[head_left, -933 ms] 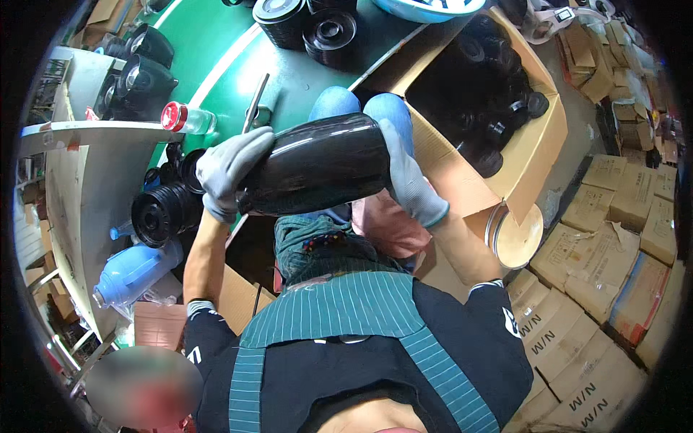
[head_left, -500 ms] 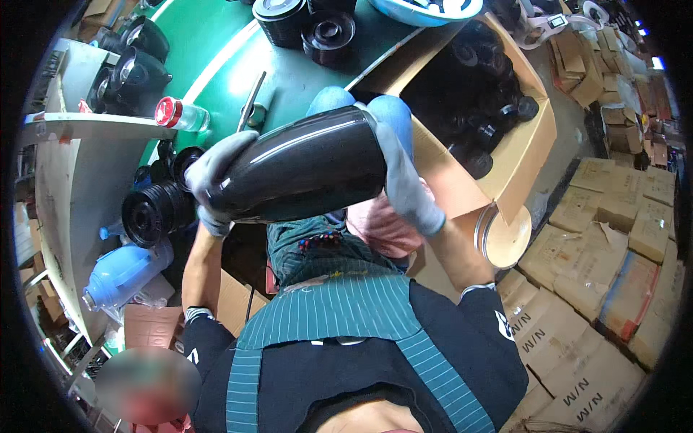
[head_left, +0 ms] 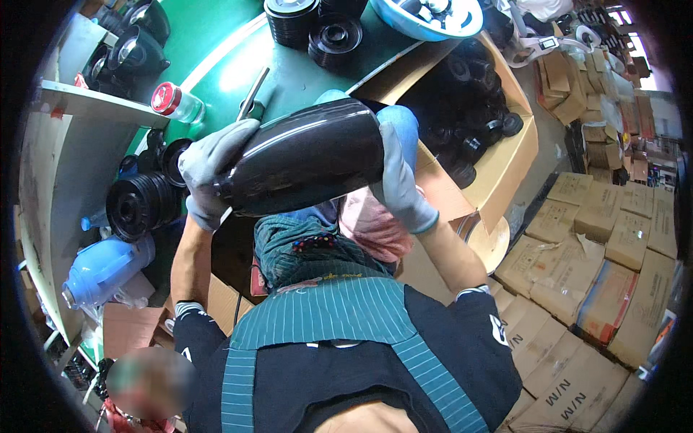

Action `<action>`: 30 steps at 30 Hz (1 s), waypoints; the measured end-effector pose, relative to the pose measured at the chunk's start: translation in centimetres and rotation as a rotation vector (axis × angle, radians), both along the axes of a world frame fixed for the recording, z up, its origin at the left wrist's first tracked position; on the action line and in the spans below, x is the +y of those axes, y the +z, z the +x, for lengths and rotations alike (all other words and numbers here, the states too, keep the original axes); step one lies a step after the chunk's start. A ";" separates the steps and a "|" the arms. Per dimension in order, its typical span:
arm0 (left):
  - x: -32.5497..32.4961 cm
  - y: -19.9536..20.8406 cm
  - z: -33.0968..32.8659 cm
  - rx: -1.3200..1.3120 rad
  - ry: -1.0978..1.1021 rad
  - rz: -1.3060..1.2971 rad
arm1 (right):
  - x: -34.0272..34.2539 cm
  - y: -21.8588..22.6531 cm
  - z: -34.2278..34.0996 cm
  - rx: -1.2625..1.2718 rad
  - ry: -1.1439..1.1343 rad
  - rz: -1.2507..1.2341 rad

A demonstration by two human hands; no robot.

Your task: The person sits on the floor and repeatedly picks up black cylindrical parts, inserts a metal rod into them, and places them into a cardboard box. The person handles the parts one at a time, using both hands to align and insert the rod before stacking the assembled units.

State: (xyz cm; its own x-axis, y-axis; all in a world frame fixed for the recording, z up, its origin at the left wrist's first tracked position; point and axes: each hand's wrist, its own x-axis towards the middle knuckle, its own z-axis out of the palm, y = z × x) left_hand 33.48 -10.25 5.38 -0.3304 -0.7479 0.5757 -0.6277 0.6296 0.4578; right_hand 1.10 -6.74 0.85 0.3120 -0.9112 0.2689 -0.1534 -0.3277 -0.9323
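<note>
A large glossy black, tapered cylindrical body [head_left: 307, 162] lies sideways above my lap, held between both gloved hands. My left hand [head_left: 216, 169], in a grey glove, is wrapped around its narrower left end. At the wider right end, my right hand [head_left: 404, 177], gloved too, grips the rim and side. The fingertips on the far side of that end are hidden. Just behind the black body, a metal rod [head_left: 254, 92] stands up at a slant on the green tabletop [head_left: 224, 61].
Right of my knees stands an open carton [head_left: 516, 173] full of black round parts. Stacked black lids [head_left: 292, 22] and a blue basin [head_left: 433, 25] are at the back. A red-lidded jar [head_left: 177, 105] stands left, above a blue jug [head_left: 108, 267]. Cardboard boxes [head_left: 592, 238] cover the right.
The black body stays in both hands and has shifted slightly, its right end a little higher. The whole view has turned slightly, moving the carton and boxes left in the picture.
</note>
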 end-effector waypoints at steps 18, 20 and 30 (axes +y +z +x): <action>5.7 -7.8 -5.1 0.948 0.012 0.987 | -2.0 5.0 -3.6 -0.257 0.093 0.445; 7.4 -12.0 -7.9 0.931 0.037 0.736 | -3.4 4.5 -5.2 -0.354 0.134 0.661; -1.5 -13.5 -1.1 -0.152 0.393 0.134 | -5.2 -3.0 -6.4 0.122 0.585 0.452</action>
